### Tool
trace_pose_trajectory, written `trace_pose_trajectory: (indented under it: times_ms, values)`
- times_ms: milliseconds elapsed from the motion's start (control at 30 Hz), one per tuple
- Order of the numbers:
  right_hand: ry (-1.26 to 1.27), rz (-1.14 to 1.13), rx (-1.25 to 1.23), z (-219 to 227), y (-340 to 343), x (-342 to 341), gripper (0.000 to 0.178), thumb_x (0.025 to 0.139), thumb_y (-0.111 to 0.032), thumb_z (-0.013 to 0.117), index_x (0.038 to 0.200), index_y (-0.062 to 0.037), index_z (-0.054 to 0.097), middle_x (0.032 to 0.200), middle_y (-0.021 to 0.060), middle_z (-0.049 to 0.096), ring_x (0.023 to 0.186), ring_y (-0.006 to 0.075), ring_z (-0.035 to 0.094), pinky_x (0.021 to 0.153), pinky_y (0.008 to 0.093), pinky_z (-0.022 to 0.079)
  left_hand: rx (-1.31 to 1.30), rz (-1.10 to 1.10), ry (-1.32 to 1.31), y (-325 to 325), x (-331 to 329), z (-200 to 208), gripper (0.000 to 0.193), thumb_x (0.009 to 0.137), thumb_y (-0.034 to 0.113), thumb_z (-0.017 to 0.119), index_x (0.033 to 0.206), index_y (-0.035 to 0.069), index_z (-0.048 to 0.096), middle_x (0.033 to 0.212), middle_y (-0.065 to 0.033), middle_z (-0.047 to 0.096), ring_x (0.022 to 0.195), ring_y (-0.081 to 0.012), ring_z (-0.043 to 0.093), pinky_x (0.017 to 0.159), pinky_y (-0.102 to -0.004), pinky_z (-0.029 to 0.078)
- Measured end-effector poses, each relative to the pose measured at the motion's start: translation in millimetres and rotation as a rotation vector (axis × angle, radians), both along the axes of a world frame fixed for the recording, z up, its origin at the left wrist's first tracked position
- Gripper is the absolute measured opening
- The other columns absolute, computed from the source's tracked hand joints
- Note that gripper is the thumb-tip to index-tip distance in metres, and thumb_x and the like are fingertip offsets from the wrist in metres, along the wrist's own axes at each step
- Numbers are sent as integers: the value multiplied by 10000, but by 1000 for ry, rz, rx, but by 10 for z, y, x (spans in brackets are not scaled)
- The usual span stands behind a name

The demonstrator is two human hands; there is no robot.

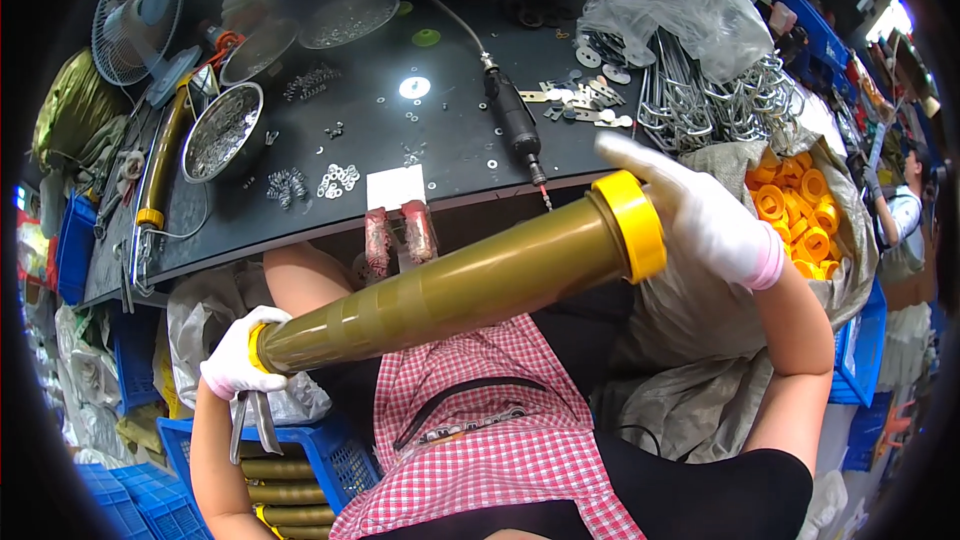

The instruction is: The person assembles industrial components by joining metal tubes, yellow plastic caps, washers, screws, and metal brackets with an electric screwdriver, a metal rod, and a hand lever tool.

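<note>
An olive-green tube (450,295) with a wide right end and a narrow left end lies slantwise across my lap, in front of the bench. In a white glove, my left hand (238,358) is closed round the narrow end, by its yellow ring (258,348). A bent metal handle (255,425) hangs just below that hand. At the wide end sits a yellow cap (630,225). My right hand (705,215), also gloved, lies with its palm against the cap and its fingers stretched out past the cap's top edge.
The dark bench (330,130) bears a power screwdriver (515,120), metal bowls (222,132), small washers and metal hooks (700,90). A sack of yellow caps (800,210) stands at right. Below left, a blue crate (345,465) holds more tubes. Another person (905,210) is far right.
</note>
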State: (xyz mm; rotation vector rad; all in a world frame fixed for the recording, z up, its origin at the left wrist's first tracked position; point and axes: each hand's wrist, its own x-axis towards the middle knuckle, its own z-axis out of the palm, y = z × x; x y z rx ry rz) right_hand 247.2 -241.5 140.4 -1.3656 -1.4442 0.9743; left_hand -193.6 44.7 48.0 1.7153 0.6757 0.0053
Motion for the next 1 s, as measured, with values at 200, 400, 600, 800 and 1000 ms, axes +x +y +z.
trace_pose_trajectory:
  times_ms: [200, 400, 600, 800, 1000]
  values:
    - [-191, -89, -9, 97, 36, -85, 973, 755, -376, 745, 1492, -29, 213, 1311, 180, 505, 1180, 234, 530, 1025, 334, 385, 69, -10, -25, 68, 61, 9, 785, 472, 298, 902, 1134, 58, 556, 1045, -40, 584, 983, -146, 556, 890, -313, 457]
    - [-70, -101, -80, 47, 212, -110, 953, 857, -487, 639, 1492, 14, 134, 1475, 186, 319, 1379, 230, 286, 1124, 357, 218, 104, -14, 15, 30, 145, 86, 770, 491, 325, 892, 1133, 55, 563, 1048, -50, 604, 991, -154, 566, 907, -326, 456]
    - [-747, 179, 379, -319, -25, 340, 804, 929, -622, 376, 1428, 8, 354, 1492, 174, 307, 1388, 268, 280, 1118, 356, 238, 388, -201, -64, -11, 276, 231, 698, 575, 283, 841, 1170, 43, 566, 1077, -95, 639, 988, -199, 601, 902, -353, 471]
    - [-434, -135, 354, -150, 312, -363, 960, 840, -731, 423, 1421, 28, 324, 1197, 136, 542, 1068, 211, 547, 943, 315, 418, 427, -136, -128, -31, 50, 199, 691, 566, 252, 834, 1182, 91, 565, 1081, -85, 637, 976, -214, 622, 886, -331, 482]
    - [382, -513, -23, -428, 268, -249, 885, 866, -744, 349, 1349, -5, 417, 1131, 138, 544, 988, 206, 550, 906, 317, 419, 580, 7, -124, -146, -183, 198, 693, 569, 239, 843, 1182, 99, 552, 1088, -95, 626, 986, -227, 616, 899, -341, 479]
